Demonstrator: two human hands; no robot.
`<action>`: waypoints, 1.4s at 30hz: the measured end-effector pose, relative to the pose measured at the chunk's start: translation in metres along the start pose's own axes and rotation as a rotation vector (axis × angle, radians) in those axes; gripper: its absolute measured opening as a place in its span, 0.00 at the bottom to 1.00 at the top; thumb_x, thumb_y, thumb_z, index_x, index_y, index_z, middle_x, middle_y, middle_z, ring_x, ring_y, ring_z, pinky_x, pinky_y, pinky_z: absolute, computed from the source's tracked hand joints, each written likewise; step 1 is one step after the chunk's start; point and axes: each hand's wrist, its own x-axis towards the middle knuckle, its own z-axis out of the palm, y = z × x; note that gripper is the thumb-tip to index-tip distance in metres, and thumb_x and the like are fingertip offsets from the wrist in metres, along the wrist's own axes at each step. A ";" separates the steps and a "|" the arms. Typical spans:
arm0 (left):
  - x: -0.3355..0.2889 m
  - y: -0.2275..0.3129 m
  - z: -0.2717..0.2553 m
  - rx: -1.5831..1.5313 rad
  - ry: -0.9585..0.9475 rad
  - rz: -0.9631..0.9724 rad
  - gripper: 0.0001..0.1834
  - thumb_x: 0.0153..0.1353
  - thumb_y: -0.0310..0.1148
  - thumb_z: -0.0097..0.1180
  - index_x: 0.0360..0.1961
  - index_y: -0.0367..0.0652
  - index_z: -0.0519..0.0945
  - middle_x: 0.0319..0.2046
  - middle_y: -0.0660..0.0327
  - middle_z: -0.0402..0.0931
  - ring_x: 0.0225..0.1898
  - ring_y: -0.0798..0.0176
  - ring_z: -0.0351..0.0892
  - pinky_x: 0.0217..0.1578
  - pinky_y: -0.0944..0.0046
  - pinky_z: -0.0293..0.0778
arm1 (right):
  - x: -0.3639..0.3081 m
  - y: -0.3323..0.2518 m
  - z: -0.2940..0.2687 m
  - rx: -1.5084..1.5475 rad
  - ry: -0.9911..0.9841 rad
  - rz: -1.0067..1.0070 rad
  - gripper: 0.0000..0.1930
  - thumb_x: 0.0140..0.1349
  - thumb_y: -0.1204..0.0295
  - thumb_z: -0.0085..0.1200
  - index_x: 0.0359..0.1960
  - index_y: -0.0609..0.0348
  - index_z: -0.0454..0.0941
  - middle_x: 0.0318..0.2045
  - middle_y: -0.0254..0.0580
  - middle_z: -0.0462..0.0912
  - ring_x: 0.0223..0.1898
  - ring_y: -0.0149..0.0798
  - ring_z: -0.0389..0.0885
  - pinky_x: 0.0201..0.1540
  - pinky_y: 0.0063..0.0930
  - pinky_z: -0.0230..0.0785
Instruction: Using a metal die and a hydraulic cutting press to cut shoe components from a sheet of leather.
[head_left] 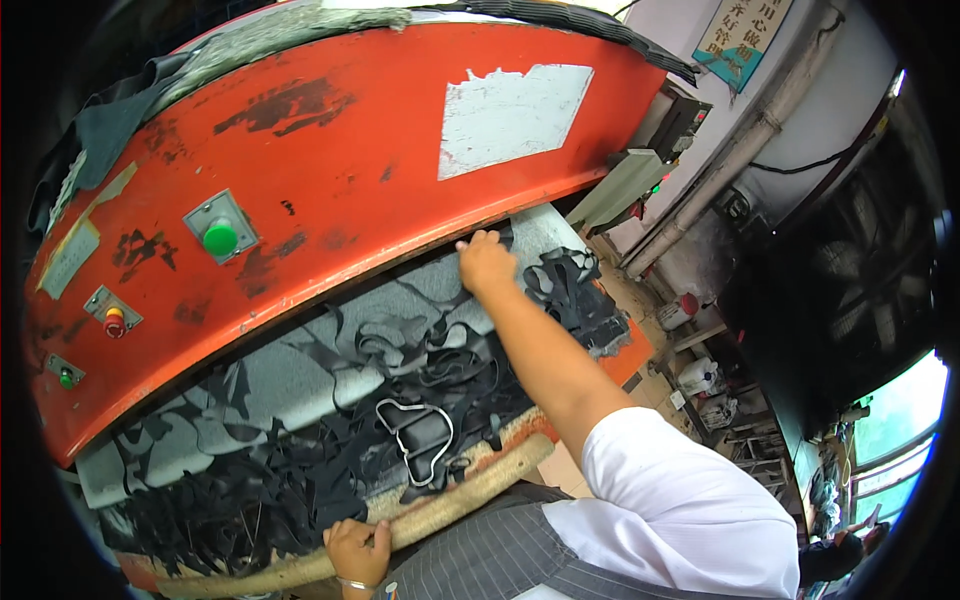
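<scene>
My right hand (487,262) reaches far across the bed, its fingers curled at the lower edge of the red press beam (400,110). What those fingers hold, if anything, is hidden. Close to my body, my left hand (358,552) is closed beside the padded roll (470,490) along the front edge; a small dark bit shows at its fingers, too little to name. Between the hands lies a cutting die (447,447), a bent metal outline, resting on black scraps (300,480). Thin curled offcuts also cover the pale cutting board (275,380) under the beam.
A large green button (220,238), a red knob (115,322) and a small green button (67,378) sit on the beam's face. A grey control box (625,185) stands at the far right end. Beyond are containers (698,377) on the floor and a large black fan (850,250).
</scene>
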 end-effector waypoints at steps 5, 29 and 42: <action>0.010 -0.006 0.005 0.225 -0.012 0.074 0.13 0.56 0.39 0.60 0.19 0.46 0.81 0.21 0.58 0.76 0.29 0.52 0.75 0.32 0.52 0.66 | 0.023 -0.002 0.012 0.092 -0.040 -0.113 0.24 0.68 0.52 0.44 0.48 0.64 0.70 0.47 0.55 0.76 0.46 0.57 0.81 0.47 0.48 0.74; 0.049 0.034 -0.033 -0.043 -0.289 -0.263 0.13 0.58 0.42 0.60 0.27 0.44 0.85 0.27 0.55 0.79 0.32 0.49 0.78 0.36 0.53 0.71 | 0.043 0.042 0.018 0.213 0.143 -0.070 0.23 0.55 0.64 0.56 0.48 0.68 0.69 0.44 0.60 0.73 0.42 0.62 0.79 0.43 0.48 0.75; 0.197 -0.278 -0.194 -0.442 0.922 -0.316 0.38 0.65 0.39 0.56 0.68 0.29 0.56 0.68 0.41 0.55 0.69 0.49 0.57 0.66 0.57 0.55 | -0.089 -0.137 -0.091 0.703 -0.003 -0.728 0.37 0.56 0.49 0.63 0.61 0.60 0.67 0.53 0.54 0.76 0.51 0.49 0.79 0.54 0.40 0.71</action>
